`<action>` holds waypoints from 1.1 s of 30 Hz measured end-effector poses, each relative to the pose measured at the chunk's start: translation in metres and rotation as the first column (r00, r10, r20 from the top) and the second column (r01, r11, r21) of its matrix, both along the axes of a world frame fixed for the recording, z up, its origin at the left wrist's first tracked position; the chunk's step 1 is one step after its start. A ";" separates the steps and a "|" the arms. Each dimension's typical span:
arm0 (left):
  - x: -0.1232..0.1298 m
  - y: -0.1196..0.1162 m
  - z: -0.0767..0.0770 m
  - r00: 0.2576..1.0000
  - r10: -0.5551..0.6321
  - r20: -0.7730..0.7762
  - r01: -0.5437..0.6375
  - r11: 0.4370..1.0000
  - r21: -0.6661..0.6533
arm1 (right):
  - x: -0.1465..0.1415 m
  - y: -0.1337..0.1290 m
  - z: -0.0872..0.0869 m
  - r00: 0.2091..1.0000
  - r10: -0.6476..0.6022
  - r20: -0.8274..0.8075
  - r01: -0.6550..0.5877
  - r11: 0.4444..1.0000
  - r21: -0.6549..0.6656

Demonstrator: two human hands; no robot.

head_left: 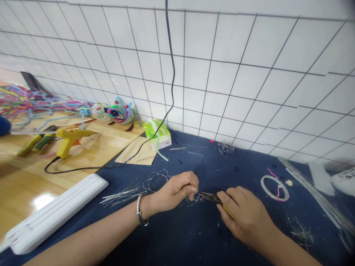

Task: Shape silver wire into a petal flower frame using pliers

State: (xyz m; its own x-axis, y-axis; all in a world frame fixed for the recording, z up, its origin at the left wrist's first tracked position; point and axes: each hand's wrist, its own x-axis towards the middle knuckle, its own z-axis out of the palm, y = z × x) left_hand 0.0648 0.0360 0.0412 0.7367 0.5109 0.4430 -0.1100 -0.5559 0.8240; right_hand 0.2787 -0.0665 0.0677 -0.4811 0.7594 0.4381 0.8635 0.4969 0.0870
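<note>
My left hand is closed in a pinch on a thin wire, whose end sticks up past the fingers. My right hand grips long-nose pliers with yellow handles. Their dark jaws point left and reach the wire at my left fingertips; whether the jaws are fully closed is too small to tell. Below the jaws lies some bent wire, partly hidden by my left hand. Behind my left wrist rests a flower-shaped wire frame, beside a bundle of straight wires.
On the left are a white lamp-like bar, a yellow glue gun and a tissue pack. A black cord hangs before the tiled wall. To the right lie a wire coil ring, wire scraps and long wires.
</note>
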 end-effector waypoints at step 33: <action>0.001 -0.003 0.000 0.997 0.068 0.043 -0.068 0.998 -0.006 | 0.002 -0.002 0.005 0.997 -0.025 0.070 0.023 0.999 0.034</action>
